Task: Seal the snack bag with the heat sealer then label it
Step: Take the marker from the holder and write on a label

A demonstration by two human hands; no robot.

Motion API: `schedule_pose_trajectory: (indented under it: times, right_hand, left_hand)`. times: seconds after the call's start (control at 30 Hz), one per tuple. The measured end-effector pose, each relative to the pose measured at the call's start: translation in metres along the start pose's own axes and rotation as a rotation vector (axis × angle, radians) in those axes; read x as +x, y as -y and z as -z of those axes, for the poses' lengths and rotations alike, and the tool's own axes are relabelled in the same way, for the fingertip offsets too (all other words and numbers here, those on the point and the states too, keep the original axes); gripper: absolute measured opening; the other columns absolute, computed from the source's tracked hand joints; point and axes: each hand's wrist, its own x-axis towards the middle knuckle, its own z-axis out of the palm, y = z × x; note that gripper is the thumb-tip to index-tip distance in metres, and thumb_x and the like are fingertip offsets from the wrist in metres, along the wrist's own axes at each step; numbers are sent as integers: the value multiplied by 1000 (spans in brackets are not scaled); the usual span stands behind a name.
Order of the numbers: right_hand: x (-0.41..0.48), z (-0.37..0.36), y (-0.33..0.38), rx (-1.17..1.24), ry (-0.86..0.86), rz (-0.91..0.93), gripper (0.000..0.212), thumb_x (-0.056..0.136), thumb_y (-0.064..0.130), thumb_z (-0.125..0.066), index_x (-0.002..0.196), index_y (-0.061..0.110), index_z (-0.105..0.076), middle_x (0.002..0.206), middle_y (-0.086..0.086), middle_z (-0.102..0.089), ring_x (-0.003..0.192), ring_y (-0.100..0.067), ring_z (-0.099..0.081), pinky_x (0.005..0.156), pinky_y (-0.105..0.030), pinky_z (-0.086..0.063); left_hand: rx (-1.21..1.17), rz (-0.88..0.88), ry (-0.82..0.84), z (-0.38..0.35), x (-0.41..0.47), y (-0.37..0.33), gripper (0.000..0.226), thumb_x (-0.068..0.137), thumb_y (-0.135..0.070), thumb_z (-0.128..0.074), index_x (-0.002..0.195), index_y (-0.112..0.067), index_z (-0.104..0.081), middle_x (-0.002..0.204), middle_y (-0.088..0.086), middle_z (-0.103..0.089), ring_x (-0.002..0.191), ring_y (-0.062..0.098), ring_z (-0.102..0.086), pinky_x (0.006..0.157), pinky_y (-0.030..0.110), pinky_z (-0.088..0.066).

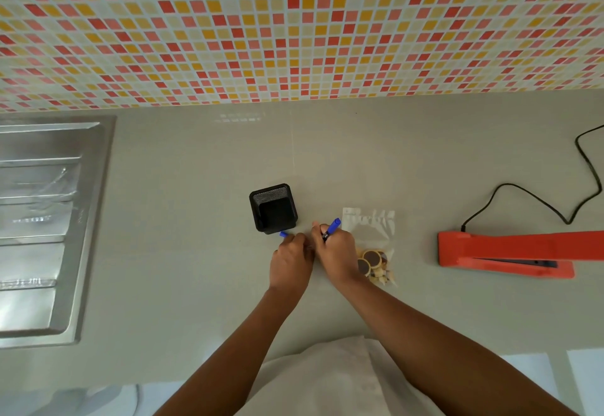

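Holder (274,208) left of bag (371,239); sealer (510,252) far right; sink (49,229) far left.

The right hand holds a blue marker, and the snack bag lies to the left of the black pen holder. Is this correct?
Not quite. In the head view the snack bag lies to the right of the black pen holder. The right hand does hold the blue marker.
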Motion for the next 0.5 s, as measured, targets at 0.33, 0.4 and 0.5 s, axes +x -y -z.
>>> schedule_pose_trajectory:
  times: [0.33,0.4,0.5]
  right_hand:
    - [0,-2,-4,-122,0,3,40,100,33,-52,66,13,-58,55,4,-48,47,-13,-45,49,-25,-40]
    - [-1,-1,-3,-131,-9,20,40,100,33,-53,65,13,-57,54,4,-47,46,-13,-44,48,-25,-39]
    - [0,-1,-4,-144,-20,25,42,100,34,-52,64,13,-56,53,3,-47,45,-14,-42,47,-23,-35]
  left_hand:
    - [17,29,15,0,0,-4,16,96,-16,-50,90,-7,-62,87,11,-69,72,24,-65,64,29,-50]
    - [14,35,18,0,0,-4,16,97,-16,-50,91,-8,-62,87,11,-69,73,24,-65,65,29,-51]
    - [17,42,18,0,0,-5,16,97,-16,-50,93,-7,-63,90,10,-69,75,23,-65,64,26,-47]
